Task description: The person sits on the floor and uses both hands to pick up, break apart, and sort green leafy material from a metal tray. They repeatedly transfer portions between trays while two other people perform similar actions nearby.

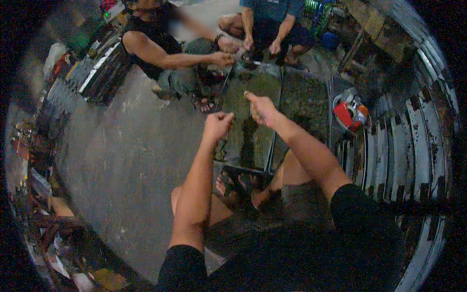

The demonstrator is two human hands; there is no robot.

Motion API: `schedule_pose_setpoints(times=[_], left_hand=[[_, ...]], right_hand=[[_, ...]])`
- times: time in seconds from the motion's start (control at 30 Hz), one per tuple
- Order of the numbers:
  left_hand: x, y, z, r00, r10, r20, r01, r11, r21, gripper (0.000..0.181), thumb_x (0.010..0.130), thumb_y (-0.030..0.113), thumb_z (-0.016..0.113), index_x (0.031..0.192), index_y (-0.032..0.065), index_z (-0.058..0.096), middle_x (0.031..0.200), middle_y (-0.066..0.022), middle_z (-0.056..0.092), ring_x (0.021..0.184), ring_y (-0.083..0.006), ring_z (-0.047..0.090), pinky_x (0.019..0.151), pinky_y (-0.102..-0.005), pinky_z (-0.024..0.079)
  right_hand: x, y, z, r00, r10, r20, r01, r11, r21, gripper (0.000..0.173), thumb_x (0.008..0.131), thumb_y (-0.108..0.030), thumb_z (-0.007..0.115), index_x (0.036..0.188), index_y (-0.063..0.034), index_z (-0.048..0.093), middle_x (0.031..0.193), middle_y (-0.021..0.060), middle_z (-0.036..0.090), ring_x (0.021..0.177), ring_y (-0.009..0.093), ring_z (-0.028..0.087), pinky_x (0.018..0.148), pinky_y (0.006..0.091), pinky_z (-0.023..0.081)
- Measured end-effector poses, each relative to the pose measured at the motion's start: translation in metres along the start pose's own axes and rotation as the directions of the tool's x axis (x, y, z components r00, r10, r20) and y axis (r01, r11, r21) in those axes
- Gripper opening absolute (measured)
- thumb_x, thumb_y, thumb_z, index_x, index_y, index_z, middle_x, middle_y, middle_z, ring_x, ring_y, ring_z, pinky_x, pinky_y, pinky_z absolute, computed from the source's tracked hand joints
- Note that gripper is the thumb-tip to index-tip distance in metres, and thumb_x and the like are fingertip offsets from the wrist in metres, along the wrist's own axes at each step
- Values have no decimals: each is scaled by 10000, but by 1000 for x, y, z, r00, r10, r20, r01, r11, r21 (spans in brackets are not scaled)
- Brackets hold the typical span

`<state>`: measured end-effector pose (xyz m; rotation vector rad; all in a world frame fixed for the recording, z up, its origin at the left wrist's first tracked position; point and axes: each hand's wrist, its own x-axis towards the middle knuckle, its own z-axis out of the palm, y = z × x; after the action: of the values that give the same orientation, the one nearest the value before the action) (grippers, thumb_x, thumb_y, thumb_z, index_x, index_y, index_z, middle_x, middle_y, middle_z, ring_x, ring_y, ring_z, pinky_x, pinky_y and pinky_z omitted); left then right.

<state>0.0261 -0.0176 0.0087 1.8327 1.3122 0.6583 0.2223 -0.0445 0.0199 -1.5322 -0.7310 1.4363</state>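
Observation:
My left hand is raised over the left edge of a framed mesh panel, its thumb and forefinger close together. To its right and a little farther off, my right hand is above the same panel, fingers curled and thumb and forefinger pointing forward. Whether either hand pinches something thin cannot be told in the blur. The panel is dark greenish, with a metal frame and a bar dividing it lengthwise. Its near edge lies just beyond my feet in sandals.
Two people sit at the panel's far end, one person's hands near its far left corner. A round container with red and orange items stands to the right, beside stacked metal channels. Concrete floor lies left; clutter lines the far left.

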Motion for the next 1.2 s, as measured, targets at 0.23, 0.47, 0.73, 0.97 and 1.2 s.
schedule_pose_setpoints(times=[0.23, 0.47, 0.73, 0.97, 1.2], left_hand=[[1, -2, -6, 988, -152, 7, 146, 939, -311, 338, 826, 335, 631, 792, 2, 675, 663, -21, 626, 542, -90, 540, 508, -252, 445], [15, -22, 2, 988, -147, 36, 151, 929, -337, 363, 829, 362, 623, 807, 3, 670, 660, -11, 612, 575, -91, 552, 527, -252, 434], [-2, 19, -3, 896, -204, 395, 432, 606, -668, 416, 893, 348, 539, 1173, 42, 503, 1074, -79, 565, 881, -179, 578, 667, -326, 530], [5, 4, -4, 970, -142, 195, 237, 714, -659, 363, 868, 150, 573, 1187, -9, 509, 905, -65, 625, 752, -153, 607, 668, -274, 519], [4, 7, 8, 966, 69, 251, 159, 606, -780, 425, 848, 166, 620, 1239, 56, 491, 1057, -47, 598, 843, -124, 587, 645, -265, 519]], right_hand=[[13, 9, -12, 943, -64, 327, -12, 974, 226, 281, 892, -295, 518, 1089, -97, 550, 853, 61, 630, 674, 167, 594, 527, 262, 447], [8, 11, -3, 968, 0, 251, -88, 937, 339, 354, 853, -407, 556, 1009, -92, 595, 718, 22, 578, 556, 112, 519, 493, 228, 407], [-7, 6, 24, 809, -588, -5, 390, 544, -743, 552, 773, -505, 576, 610, 21, 615, 585, 227, 570, 537, 354, 573, 550, 437, 462], [-33, 10, 33, 681, -644, 349, 688, 400, -605, 600, 683, -246, 736, 1170, -46, 450, 967, 194, 610, 947, 360, 585, 804, 398, 466], [-22, -1, 18, 411, -780, 472, 836, 115, -537, 358, 701, -139, 729, 1017, -31, 600, 968, 144, 625, 859, 284, 624, 754, 355, 499]])
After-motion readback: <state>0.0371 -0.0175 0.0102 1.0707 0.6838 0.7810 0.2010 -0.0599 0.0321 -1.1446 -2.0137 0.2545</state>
